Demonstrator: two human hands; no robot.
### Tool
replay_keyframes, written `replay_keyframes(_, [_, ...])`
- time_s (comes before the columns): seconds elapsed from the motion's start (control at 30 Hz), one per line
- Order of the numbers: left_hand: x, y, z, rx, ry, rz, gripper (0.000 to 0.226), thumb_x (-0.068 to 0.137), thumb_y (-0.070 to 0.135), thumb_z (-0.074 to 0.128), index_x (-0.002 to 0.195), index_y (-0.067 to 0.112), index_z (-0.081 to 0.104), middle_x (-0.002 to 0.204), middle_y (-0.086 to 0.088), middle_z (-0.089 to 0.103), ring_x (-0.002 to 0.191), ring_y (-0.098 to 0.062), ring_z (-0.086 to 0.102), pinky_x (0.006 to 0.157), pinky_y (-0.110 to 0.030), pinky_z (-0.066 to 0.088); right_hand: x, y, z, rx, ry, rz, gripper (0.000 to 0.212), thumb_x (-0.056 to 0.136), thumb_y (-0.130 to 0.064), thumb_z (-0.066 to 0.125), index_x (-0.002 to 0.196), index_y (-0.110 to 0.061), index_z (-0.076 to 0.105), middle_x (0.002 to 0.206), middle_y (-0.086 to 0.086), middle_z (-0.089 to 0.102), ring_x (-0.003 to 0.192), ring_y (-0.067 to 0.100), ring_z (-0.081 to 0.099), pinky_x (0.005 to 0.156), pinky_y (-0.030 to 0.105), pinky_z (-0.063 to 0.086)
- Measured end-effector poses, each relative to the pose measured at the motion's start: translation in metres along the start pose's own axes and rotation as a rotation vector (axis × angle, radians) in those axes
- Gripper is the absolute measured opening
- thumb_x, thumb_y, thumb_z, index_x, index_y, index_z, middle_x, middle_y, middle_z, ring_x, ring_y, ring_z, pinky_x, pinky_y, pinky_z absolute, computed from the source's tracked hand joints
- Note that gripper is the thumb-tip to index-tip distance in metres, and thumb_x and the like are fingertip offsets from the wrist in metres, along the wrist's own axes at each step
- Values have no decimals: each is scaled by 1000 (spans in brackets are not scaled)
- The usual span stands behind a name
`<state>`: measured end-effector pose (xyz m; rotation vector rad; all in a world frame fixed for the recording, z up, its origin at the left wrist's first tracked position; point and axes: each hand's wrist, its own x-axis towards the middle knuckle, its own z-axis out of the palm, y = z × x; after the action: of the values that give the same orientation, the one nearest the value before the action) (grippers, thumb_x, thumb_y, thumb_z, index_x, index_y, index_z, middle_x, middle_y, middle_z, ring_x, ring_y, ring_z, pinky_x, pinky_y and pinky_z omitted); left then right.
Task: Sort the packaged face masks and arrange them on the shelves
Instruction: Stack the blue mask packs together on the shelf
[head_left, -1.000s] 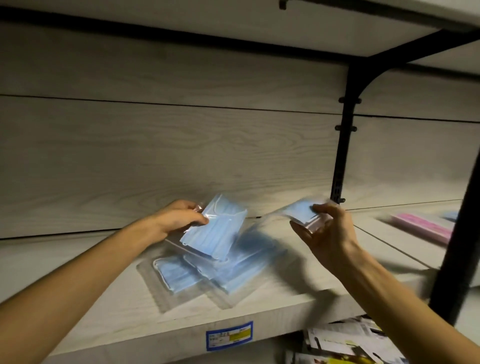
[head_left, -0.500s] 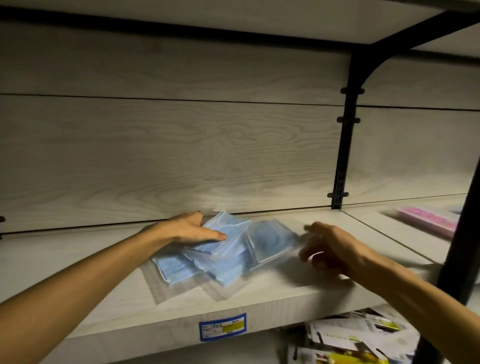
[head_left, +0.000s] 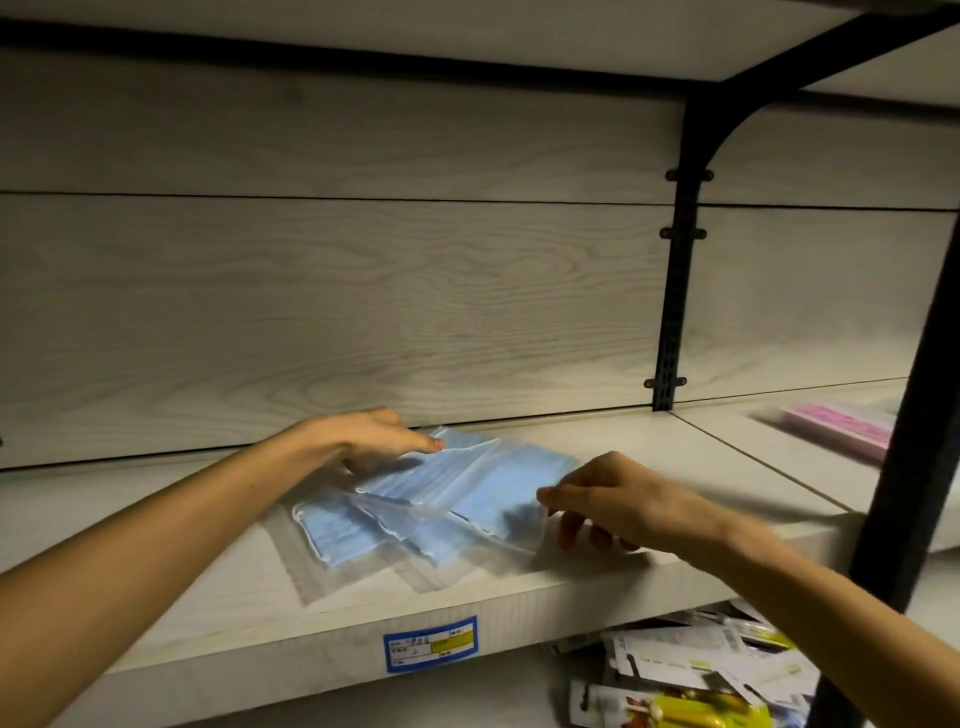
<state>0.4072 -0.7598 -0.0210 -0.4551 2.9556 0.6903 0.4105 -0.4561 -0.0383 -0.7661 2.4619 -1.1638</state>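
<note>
The left hand now presses flat on the back of the blue mask packets. The right hand, which held a packet aloft a second ago, has laid it down and pinches its clear edge. The pile is fanned, so squaring likely remains. It sits near the shelf front lip, with room rightward toward the pink packets.

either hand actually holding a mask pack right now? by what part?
Right hand pinches the top blue mask pack at its clear right edge. Left hand rests flat on the pile.
</note>
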Motion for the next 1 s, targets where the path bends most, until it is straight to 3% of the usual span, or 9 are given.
replay_keyframes(0.1, [-4,7,-5,-81,-63,-52,59,87,66,61,123,19,61,112,-2,61,97,-21,60,76,-30,48,9,-10,11,-187,45,-58,32,94,-33,66,71,-13,75,65,-1,72,53,7,58,52,21,45])
replay_keyframes(0.23, [-8,7,-9,-228,-59,-61,47,85,65,65,116,30,67,104,7,70,93,-14,62,72,-27,46,18,-16,17,-203,22,-56,22,91,-28,71,91,-7,78,81,10,72,66,13,57,61,26,44])
replay_keyframes(0.43, [-18,1,-14,-432,-137,-180,46,82,54,73,113,20,71,105,-3,69,90,-19,60,67,-28,46,22,-8,16,-33,-54,-118,16,91,-26,73,104,-19,77,73,-11,67,60,1,57,54,15,43])
replay_keyframes(0.57, [-25,6,-11,-614,-163,-200,51,78,29,84,119,3,69,118,-18,72,117,-34,65,106,-48,49,28,-5,21,-70,-44,-165,15,87,-21,77,100,-15,78,85,0,73,64,5,57,56,16,46])
replay_keyframes(0.67, [-32,8,-10,-701,-171,-160,51,79,5,81,124,-9,64,118,-27,70,117,-40,65,107,-59,46,30,0,22,-72,-9,-171,14,82,-26,82,91,-16,77,84,-1,73,61,3,59,55,16,47])
replay_keyframes(0.73, [-36,10,-9,-753,-100,-92,50,79,-3,78,126,-8,61,114,-26,72,111,-38,69,102,-56,51,31,3,20,0,26,-162,16,80,-28,83,89,-21,72,83,-4,71,61,0,64,53,13,49])
replay_keyframes(0.87, [-44,20,-10,-938,187,88,50,78,-5,78,119,13,55,91,-8,75,74,-15,75,59,-28,61,39,0,16,308,241,-83,47,77,-49,82,102,-17,59,95,-1,66,78,4,67,60,25,53])
replay_keyframes(0.93, [-49,29,-18,-1039,260,202,44,80,-3,75,121,2,59,103,-15,74,85,-22,75,70,-36,64,47,-14,10,434,212,-72,73,73,-64,76,123,-17,52,116,-2,60,105,12,62,84,33,54])
replay_keyframes(1.0, [-55,40,-31,-1107,320,335,44,82,-4,73,124,3,64,114,-18,74,100,-31,73,88,-45,61,56,-36,1,543,216,-124,74,76,-61,74,132,-17,52,125,-1,60,113,18,59,98,42,50])
